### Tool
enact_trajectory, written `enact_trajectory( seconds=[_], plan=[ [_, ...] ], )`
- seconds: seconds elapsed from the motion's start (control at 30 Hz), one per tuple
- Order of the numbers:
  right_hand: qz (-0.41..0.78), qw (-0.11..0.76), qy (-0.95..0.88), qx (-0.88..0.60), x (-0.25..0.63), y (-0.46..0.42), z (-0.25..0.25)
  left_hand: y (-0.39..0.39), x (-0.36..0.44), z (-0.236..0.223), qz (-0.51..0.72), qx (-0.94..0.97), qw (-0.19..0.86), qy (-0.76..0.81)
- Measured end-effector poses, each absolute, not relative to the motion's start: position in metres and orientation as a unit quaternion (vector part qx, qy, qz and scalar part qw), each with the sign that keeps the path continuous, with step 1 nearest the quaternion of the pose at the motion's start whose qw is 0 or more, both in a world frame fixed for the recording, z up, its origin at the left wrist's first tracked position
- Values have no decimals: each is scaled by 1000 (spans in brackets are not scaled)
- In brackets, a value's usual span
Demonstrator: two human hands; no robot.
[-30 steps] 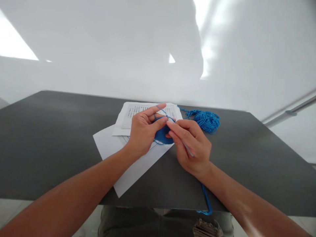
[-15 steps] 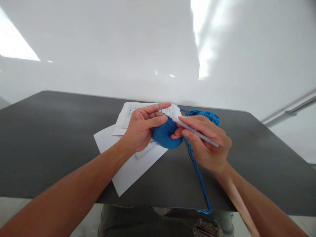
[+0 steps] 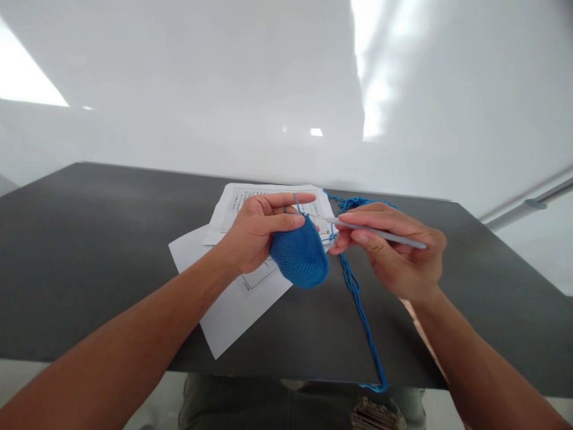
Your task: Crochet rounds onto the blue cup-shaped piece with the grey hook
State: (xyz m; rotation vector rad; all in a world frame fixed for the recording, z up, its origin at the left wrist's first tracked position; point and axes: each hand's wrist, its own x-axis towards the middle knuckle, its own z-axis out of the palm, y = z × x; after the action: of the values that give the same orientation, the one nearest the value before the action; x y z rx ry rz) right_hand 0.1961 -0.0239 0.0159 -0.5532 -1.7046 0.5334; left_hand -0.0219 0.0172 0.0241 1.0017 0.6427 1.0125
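Between thumb and fingers my left hand point(image 3: 264, 230) pinches the top edge of a round blue crochet piece point(image 3: 299, 254), which hangs down with its spiral stitches showing. A strand of blue yarn loops over the outstretched left index finger. My right hand point(image 3: 394, 245) holds a crochet hook point(image 3: 380, 232) with a grey handle, much like a pen. Its thin metal tip points left and reaches the yarn at the top edge of the piece. Whether the tip sits inside a stitch is too small to tell.
Printed paper sheets point(image 3: 226, 325) lie under the left hand on the dark table point(image 3: 111, 239). A heap of blue yarn point(image 3: 358, 203) rests behind the right hand. Blue strands point(image 3: 364, 316) run down to the table's front edge. A white wall point(image 3: 201, 89) rises behind.
My right hand and the hook have moved right, away from the left hand, and the hook lies flatter. The crochet piece hangs lower and has turned, no longer touched by the right fingers.
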Motion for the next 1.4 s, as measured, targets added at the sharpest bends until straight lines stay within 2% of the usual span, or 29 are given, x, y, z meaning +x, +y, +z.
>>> enact_trajectory(
  seconds=[0.27, 0.93, 1.03, 1.17, 1.3, 1.4],
  plan=[
    [207, 562, -754, -268, 205, -27, 22, 22, -27, 24, 411, 457, 738, 279],
    [256, 534, -761, -266, 218, -27, 27, 26, -36, 23, 358, 520, 702, 328],
    [318, 547, -725, -272, 216, -28, 27, 26, -36, 22, 351, 523, 707, 321],
    [462, 579, -606, -290, 211, -26, 27, 26, -35, 22, 356, 523, 712, 306],
    [594, 575, -464, -318, 203, -16, 21, 24, -31, 22, 385, 518, 705, 294],
    [648, 576, -393, -306, 190, -11, 11, 23, -26, 18, 423, 510, 689, 294]
  ],
)
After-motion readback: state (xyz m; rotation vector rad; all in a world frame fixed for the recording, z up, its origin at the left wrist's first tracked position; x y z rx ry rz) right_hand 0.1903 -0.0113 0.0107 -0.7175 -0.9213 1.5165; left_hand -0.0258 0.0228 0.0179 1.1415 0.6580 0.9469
